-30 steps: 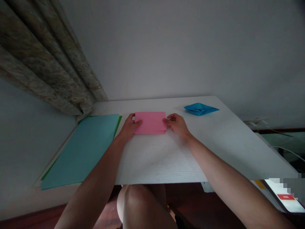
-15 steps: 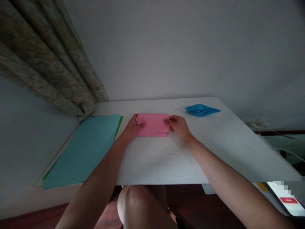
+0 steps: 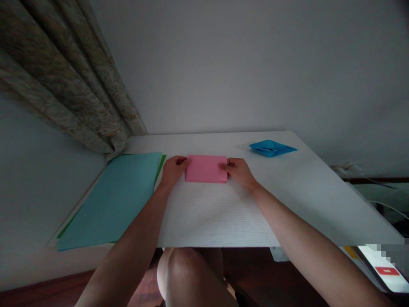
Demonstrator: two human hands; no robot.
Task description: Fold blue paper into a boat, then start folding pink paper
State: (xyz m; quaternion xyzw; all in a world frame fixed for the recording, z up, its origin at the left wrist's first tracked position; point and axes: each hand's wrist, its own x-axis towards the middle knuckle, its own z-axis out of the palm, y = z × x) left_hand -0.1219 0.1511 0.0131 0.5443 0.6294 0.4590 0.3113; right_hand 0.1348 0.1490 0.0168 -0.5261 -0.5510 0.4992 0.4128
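A folded pink paper [image 3: 206, 169] lies flat on the white table [image 3: 223, 213], near its middle. My left hand [image 3: 172, 170] pinches the paper's left edge, fingers curled onto it. My right hand [image 3: 239, 171] grips the right edge the same way, thumb on top. Both forearms reach in from the near edge of the table.
A stack of teal and green paper sheets [image 3: 118, 196] lies at the table's left. A folded blue paper boat [image 3: 271, 148] sits at the far right. A patterned curtain [image 3: 64, 76] hangs at the left. A lit phone screen [image 3: 381, 266] and cables [image 3: 367, 175] lie off to the right.
The pink paper's layers have been brought flush, so the lower offset edge no longer shows. Both hands shifted slightly to the paper's upper side edges.
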